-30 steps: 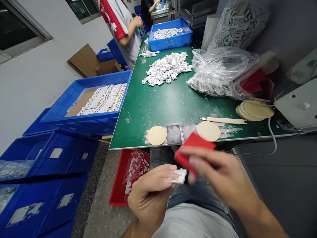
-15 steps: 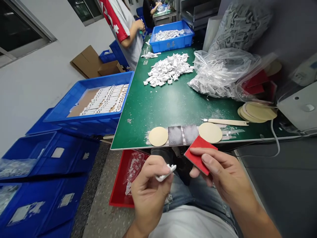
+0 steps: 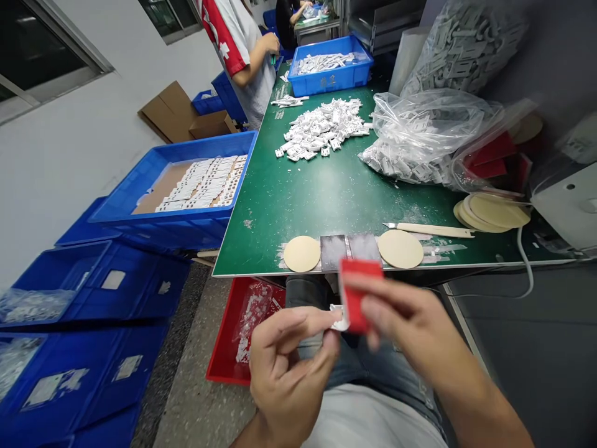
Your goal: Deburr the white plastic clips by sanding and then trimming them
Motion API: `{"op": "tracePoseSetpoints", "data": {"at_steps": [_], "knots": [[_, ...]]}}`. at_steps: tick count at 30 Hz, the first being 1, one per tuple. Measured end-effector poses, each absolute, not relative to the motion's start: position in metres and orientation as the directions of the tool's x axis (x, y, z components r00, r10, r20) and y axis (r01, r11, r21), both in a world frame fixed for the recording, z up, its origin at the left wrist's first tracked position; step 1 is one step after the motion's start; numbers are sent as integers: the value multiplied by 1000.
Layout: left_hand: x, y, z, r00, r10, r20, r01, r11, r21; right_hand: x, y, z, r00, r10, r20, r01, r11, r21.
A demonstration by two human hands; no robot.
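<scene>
Between the thumb and fingers of my left hand is a small white plastic part. My right hand pinches a flat red sanding block, blurred by motion. The block's left edge meets the right end of the white part, in front of the table edge and above my lap. Beyond them on the green table lie two round tan discs, the left disc and the right disc, with dark dusty pads between them.
A heap of white parts lies farther back, beside a clear bag of parts. A craft knife rests at the right. Blue bins stand at the left, a red bin below. A person stands at the far left corner.
My right hand has brought the red sanding block left and turned it more upright, against the white part. My left hand has moved slightly right with the part.
</scene>
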State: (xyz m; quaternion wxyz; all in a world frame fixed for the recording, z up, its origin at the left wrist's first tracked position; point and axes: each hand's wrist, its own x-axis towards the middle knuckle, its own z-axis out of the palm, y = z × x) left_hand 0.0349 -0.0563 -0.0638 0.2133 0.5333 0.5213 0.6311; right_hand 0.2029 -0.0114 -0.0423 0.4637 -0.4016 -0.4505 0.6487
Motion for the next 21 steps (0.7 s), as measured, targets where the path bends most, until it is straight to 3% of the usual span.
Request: {"op": "tracePoseSetpoints", "data": {"at_steps": [2, 3, 6, 8, 10, 13, 15, 21], "knots": [[34, -57, -62, -317, 805, 502, 333, -401, 854, 201, -8, -44, 75, 991, -107, -154, -95, -984], [34, -57, -61, -301, 801, 517, 337, -417, 844, 199, -8, -46, 88, 992, -91, -160, -76, -984], [32, -56, -57, -264, 775, 574, 250, -519, 817, 196, -9, -49, -117, 990, -74, -131, -89, -987], [31, -53, -54, -280, 784, 554, 112, -546, 830, 198, -7, -52, 107, 993, -42, 11, -44, -999], [28, -50, -52, -313, 850, 423, -73, -465, 882, 201, -6, -56, 244, 969, 29, 119, 0, -993], [26, -44, -52, -296, 950, 95, -356, -202, 912, 204, -13, -59, 74, 992, 98, 187, 83, -979], [26, -41, -54, -268, 962, -54, -453, -76, 888, 203, -20, -58, -60, 985, 160, 235, 170, -957], [35, -42, -59, -129, 988, -79, -586, -12, 810, 194, -29, -56, -228, 915, 333, 271, 388, -881]]}}
